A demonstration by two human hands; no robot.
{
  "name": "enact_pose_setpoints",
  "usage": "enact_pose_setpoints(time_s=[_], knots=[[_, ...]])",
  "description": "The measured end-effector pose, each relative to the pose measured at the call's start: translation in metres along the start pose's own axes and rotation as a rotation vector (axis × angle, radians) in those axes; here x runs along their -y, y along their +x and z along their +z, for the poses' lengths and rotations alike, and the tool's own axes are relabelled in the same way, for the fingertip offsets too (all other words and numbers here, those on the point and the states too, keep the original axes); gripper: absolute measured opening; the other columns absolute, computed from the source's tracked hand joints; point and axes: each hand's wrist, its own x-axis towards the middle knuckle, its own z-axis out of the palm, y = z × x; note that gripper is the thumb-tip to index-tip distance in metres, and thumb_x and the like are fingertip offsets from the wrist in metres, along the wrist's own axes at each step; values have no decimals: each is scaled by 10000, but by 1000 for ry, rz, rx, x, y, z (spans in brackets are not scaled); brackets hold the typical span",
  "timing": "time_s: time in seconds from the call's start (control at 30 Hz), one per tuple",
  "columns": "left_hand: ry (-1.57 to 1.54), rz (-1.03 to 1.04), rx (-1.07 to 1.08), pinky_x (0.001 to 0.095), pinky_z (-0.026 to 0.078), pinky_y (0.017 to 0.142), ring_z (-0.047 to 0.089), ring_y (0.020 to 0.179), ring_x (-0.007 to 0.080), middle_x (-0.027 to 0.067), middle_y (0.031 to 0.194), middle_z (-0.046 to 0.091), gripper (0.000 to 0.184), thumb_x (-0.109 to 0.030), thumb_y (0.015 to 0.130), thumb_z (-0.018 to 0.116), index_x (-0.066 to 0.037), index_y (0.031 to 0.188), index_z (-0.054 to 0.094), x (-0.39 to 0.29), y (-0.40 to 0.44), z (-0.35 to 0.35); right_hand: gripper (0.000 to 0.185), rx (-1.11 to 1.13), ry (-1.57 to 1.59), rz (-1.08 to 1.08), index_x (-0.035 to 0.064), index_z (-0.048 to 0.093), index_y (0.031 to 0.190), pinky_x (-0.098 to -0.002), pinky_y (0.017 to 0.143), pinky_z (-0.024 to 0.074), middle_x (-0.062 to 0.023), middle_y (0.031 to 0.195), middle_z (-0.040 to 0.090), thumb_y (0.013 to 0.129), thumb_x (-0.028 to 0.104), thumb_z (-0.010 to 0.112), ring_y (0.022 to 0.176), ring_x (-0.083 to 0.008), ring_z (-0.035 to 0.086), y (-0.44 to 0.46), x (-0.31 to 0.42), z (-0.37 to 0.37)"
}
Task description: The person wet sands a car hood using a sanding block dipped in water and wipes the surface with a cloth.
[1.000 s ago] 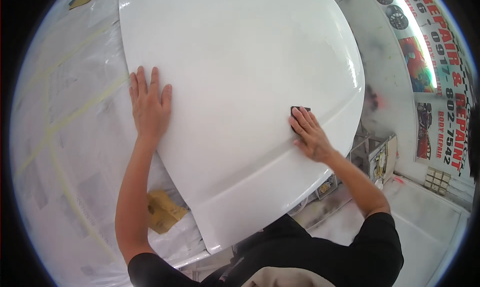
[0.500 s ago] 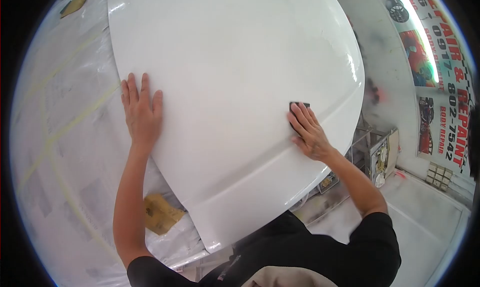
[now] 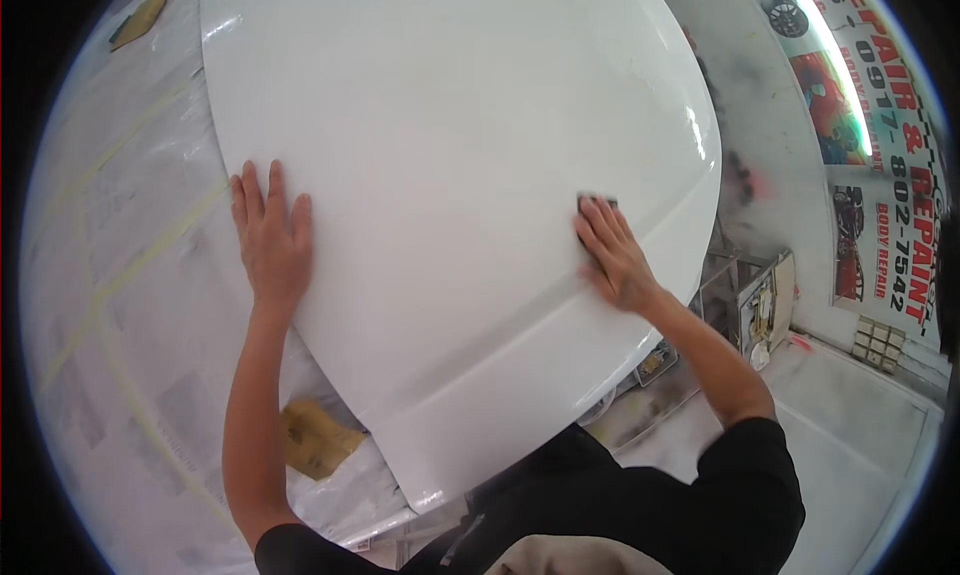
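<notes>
A white car hood [image 3: 450,175] fills the middle of the view, glossy near its edges. Flat on its left side rests my left hand [image 3: 272,245], fingers stretched out and nothing held. My right hand [image 3: 620,260] presses a dark sanding pad [image 3: 597,199] against the hood's surface, close to the raised crease on the right. Only the pad's far edge shows beyond my fingertips; the rest is under my hand.
Plastic sheeting with yellow tape lines [image 3: 150,265] covers the area left of the hood. A brown sandpaper sheet [image 3: 320,440] lies there, and another folded piece [image 3: 142,17] farther up. A metal rack [image 3: 745,305] and a printed banner [image 3: 890,155] stand on the right.
My right hand and the pad have shifted slightly farther up the hood. My left hand sits a little lower along the hood's left side. The camera view has shifted slightly.
</notes>
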Motion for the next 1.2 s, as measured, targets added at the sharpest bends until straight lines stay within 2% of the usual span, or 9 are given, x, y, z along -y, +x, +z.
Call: enact_pose_setpoints(time_s=[0.07,0.2,0.27,0.53,0.63,0.77,1.0,1.1,1.2], knots=[[-2,-3,11,489,248,1246,206,1562,404,193,1671,291,538,-325,1069,531,-94,1550,465,0,-1,1,599,141,-125,-19,61,397,1571,-513,1281,133,-182,1670,304,1007,204,540,1567,-360,236,19,-56,-6],[-51,-11,12,510,274,1229,233,1541,444,232,1641,324,542,-315,1052,550,-69,1530,481,-8,-4,2,451,-281,125,359,20,559,1378,-463,1150,371,-207,1380,596,1065,332,470,1316,-400,514,242,-192,-52],[-10,20,1,505,279,1228,230,1542,446,231,1644,320,537,-311,1052,548,-70,1528,485,1,-2,2,456,-482,-317,343,16,548,1359,-477,1139,378,-229,1341,594,1074,357,448,1302,-408,513,281,-220,-32],[-19,-3,14,497,265,1233,231,1545,438,230,1648,315,534,-294,1048,555,-76,1531,486,-3,1,-2,669,64,-12,90,66,404,1574,-505,1280,171,-161,1661,337,943,121,618,1567,-344,245,-26,-3,-12],[-67,-9,33,495,259,1236,226,1549,431,227,1654,307,535,-300,1055,544,-75,1536,479,-6,3,-2,554,-41,-284,-109,32,410,1557,-472,1287,149,-182,1673,298,1039,213,488,1568,-331,240,64,-151,6],[-43,-17,35,494,267,1232,222,1552,426,223,1659,300,529,-302,1063,530,-79,1539,477,-6,0,-2,557,-389,-114,190,10,469,1505,-442,1231,272,-190,1584,439,1065,351,470,1475,-358,380,259,-221,-32],[-16,-20,29,493,272,1230,220,1551,434,230,1655,304,523,-296,1064,526,-77,1536,480,-3,-2,0,669,-78,-37,7,48,379,1580,-529,1279,122,-197,1688,254,971,208,605,1573,-371,208,4,-53,0],[-33,-2,47,486,258,1238,209,1557,423,220,1663,294,524,-299,1071,517,-80,1544,470,-1,3,3,647,102,-90,-18,51,376,1582,-517,1283,104,-181,1698,236,983,194,575,1581,-363,188,7,-90,-15],[-63,-33,61,478,239,1248,198,1565,407,207,1673,282,524,-303,1079,506,-82,1552,460,-4,0,-3,517,-269,211,89,22,490,1483,-436,1241,250,-176,1558,471,1015,235,547,1481,-350,373,175,-210,-29]])
